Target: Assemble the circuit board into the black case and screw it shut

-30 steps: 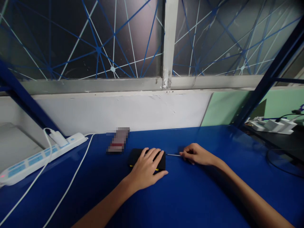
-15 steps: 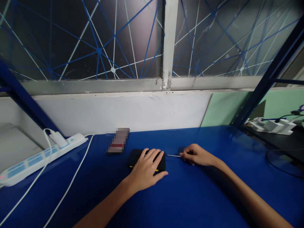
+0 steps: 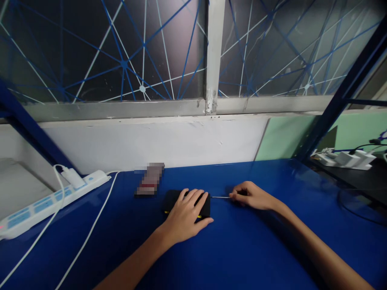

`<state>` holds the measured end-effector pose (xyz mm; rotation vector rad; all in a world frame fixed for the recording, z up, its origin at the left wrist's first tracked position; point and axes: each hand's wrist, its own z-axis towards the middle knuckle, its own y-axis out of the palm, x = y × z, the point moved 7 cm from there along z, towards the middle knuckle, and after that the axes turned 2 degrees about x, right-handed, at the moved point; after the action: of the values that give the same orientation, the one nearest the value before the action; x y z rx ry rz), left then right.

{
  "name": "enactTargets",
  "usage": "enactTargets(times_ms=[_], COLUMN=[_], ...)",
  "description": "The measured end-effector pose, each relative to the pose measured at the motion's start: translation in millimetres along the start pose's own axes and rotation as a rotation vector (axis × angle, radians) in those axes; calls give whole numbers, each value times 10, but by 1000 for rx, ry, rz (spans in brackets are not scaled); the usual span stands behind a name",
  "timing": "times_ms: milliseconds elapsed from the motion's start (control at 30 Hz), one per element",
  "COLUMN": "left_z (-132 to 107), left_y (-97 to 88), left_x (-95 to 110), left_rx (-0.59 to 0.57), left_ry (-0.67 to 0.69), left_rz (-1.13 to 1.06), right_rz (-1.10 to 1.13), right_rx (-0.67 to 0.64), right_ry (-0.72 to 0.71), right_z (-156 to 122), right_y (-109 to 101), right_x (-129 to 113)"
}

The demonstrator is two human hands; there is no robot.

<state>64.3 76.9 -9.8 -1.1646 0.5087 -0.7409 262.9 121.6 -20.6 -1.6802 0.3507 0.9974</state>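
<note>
A flat black box (image 3: 171, 198) with small yellow marks along its near edge lies on the blue table (image 3: 242, 249). My left hand (image 3: 189, 215) rests palm down on top of it, fingers spread and lying flat, thumb over the near right corner. From the box's right side a thin metal rod (image 3: 220, 197) runs out to the right. Its outer end is pinched in the closed fingers of my right hand (image 3: 249, 196), which hide the rest of it. I cannot tell whether the rod goes into the box or only touches it.
A blurred flat object (image 3: 149, 180) lies behind the box to the left. On the far left are a white power strip (image 3: 39, 204) with a plug and a white cable (image 3: 96, 221) across the table. A wall (image 3: 151, 143) bounds the back; more plugs (image 3: 347, 160) sit at right.
Very little differs. My right hand has shifted slightly to the right with the rod, and slightly more of the rod shows. My left hand stays on the box.
</note>
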Motion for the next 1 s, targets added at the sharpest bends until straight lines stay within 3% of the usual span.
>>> enactTargets(times_ms=[333, 533, 867, 1000], left_z=[7, -10, 1, -5], left_y=[2, -37, -45, -42], left_x=[-12, -17, -5, -9], left_rx=[38, 81, 61, 62], left_ry=[24, 32, 25, 21], left_rz=[-7, -5, -5, -6], right_rz=[248, 160, 82, 136], right_rx=[-60, -36, -10, -49], right_ry=[27, 138, 23, 108], right_z=[-32, -16, 6, -9], right_y=[-21, 50, -8, 22], right_x=[4, 84, 39, 144])
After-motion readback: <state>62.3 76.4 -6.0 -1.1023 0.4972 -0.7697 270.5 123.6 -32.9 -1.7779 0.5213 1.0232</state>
